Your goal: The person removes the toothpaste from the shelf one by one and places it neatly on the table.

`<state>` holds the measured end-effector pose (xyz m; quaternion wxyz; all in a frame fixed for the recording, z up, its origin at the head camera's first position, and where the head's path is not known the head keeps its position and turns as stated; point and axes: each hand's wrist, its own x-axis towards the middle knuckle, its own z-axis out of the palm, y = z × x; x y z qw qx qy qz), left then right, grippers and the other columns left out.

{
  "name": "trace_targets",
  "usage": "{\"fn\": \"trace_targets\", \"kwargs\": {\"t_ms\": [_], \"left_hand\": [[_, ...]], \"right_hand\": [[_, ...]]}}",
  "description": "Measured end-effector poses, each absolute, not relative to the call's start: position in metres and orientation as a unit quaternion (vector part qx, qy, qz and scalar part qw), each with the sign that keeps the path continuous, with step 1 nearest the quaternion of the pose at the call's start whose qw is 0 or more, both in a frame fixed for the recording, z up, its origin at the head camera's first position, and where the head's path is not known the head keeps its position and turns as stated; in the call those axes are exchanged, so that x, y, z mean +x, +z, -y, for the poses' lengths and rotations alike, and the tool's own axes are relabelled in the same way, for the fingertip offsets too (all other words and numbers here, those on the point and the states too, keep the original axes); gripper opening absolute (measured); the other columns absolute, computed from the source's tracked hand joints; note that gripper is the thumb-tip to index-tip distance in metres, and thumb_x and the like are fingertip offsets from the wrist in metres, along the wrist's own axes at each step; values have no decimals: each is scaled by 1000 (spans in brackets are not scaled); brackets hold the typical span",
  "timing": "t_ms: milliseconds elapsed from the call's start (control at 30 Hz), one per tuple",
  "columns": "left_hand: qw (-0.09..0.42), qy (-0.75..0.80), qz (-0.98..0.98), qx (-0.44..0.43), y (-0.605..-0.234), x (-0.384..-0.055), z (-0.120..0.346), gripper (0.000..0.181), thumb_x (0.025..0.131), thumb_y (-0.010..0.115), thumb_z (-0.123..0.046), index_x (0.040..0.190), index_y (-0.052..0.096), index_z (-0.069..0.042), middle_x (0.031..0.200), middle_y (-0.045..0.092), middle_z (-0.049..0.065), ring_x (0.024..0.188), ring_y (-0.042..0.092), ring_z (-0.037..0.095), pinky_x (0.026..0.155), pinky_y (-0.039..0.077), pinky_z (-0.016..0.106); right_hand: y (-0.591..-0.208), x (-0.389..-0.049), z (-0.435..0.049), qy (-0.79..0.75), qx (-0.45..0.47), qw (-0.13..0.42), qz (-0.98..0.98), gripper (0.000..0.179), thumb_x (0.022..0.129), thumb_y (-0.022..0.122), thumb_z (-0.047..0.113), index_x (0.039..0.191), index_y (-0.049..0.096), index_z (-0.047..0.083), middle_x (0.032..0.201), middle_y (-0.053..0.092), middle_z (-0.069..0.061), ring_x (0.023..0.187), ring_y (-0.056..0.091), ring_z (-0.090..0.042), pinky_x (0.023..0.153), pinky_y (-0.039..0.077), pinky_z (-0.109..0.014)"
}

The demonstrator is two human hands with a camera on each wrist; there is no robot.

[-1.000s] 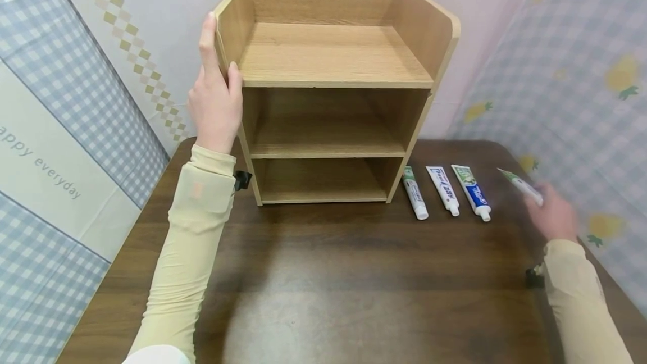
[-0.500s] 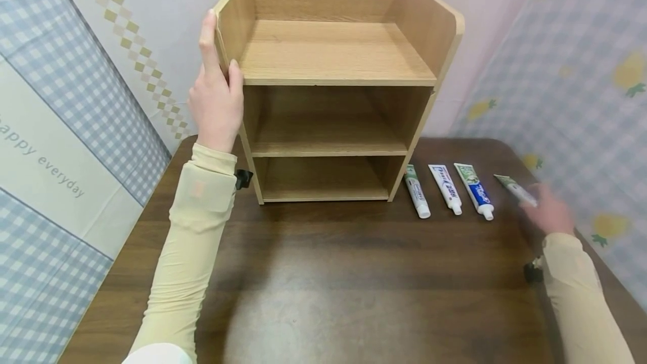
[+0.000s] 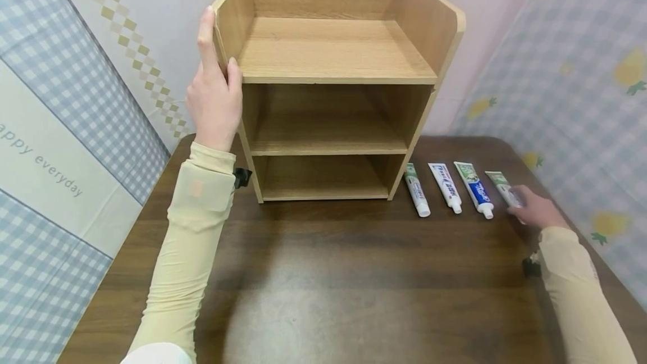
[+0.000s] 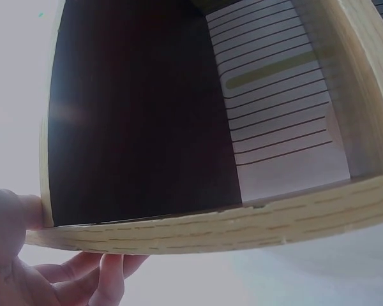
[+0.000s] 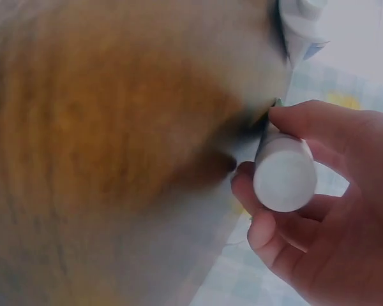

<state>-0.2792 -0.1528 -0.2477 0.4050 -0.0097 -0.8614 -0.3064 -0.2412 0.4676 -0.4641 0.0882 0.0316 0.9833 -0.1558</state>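
Observation:
A wooden shelf unit (image 3: 333, 49) with three levels stands at the back of the table. My left hand (image 3: 214, 100) grips its left side panel, thumb at the front edge and fingers along the outside; the left wrist view shows the thumb (image 4: 32, 211) and fingers on opposite sides of the board. Over at the right, my right hand (image 3: 540, 209) holds a green-and-white toothpaste tube (image 3: 501, 185) near its capped end. Its round white cap (image 5: 286, 180) faces the right wrist camera, between thumb and fingers. The tube lies low at the tabletop, flat end pointing away.
Three more toothpaste tubes lie in a row beside the shelf: a green-and-white one (image 3: 417, 191), a white one (image 3: 446, 187) and a blue-and-green one (image 3: 474, 190). Checked cloth (image 3: 581, 105) hangs along the table's right edge. The brown table (image 3: 374, 274) stretches toward the front.
My right hand has moved left and down with the toothpaste tube, bringing it into line beside the blue-and-green one. My left hand keeps its grip on the shelf panel.

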Motion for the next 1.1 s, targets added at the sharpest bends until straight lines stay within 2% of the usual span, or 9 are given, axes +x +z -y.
{"fn": "trace_targets", "kwargs": {"t_ms": [100,200,267,400,533,833,1000,1100], "left_hand": [[407,-301,862,-14,-249,-280,152,55,100,38,-26,151,18,-33,133,61,15,58,40,25,53,31,34],[407,-298,863,-17,-250,-281,151,55,100,37,-26,151,18,-33,137,59,11,57,40,24,52,31,34],[406,-299,864,-17,-251,-281,151,55,100,38,-26,151,18,-33,147,50,1,57,39,23,52,31,34],[403,-301,864,-21,-252,-280,150,55,100,37,-26,151,18,-33,154,37,-15,57,38,22,51,31,33],[404,-300,864,-24,-252,-280,149,55,100,37,-24,152,18,-32,155,31,-21,57,37,22,51,31,33],[399,-300,866,-26,-252,-282,152,56,100,37,-26,152,17,-34,154,36,-13,57,39,23,52,31,33],[400,-297,866,-26,-254,-283,154,55,101,38,-25,151,17,-33,152,42,-7,56,38,23,51,30,34],[398,-294,869,-23,-253,-284,154,56,100,38,-25,151,17,-33,153,41,-11,57,37,23,51,30,33]], "right_hand": [[-463,-242,-466,-152,26,109,-982,66,91,57,25,142,27,-5,131,36,-45,109,43,-62,86,39,-69],[-464,-242,-465,-146,18,114,-983,66,91,56,22,143,27,-7,131,34,-46,112,40,-63,90,37,-71],[-467,-242,-465,-140,11,105,-984,64,90,55,20,141,28,-9,127,36,-48,109,42,-62,88,38,-70],[-471,-242,-469,-133,1,77,-988,59,89,56,17,136,34,-11,117,41,-47,99,46,-55,80,42,-65],[-471,-241,-469,-128,1,68,-989,55,90,55,15,134,36,-12,115,43,-47,98,48,-55,79,42,-64],[-468,-241,-463,-134,-1,94,-987,54,89,54,13,133,37,-14,121,44,-45,107,45,-58,88,39,-67],[-465,-244,-460,-138,8,95,-986,55,90,53,15,134,36,-13,121,42,-45,105,46,-56,88,39,-67],[-464,-247,-459,-141,18,102,-985,55,90,53,15,135,35,-12,121,41,-45,105,45,-56,88,39,-67]]}}
